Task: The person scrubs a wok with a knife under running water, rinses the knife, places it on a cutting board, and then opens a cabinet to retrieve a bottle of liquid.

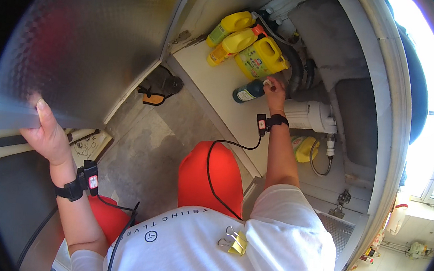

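My right hand reaches into the cabinet and is closed around the neck end of a dark bottle with a pale label. The bottle leans over, its base toward the left, just in front of the yellow jugs. At the far left my left hand grips the edge of a shiny, textured metal cabinet door. Its thumb lies on the near face, and the other fingers are mostly hidden. Black straps with small boxes and cables circle both wrists.
Yellow jugs stand at the back of the white cabinet floor, near dark hoses. A white filter cylinder and another yellow container are right of my forearm. A dark item with an orange part lies on the floor.
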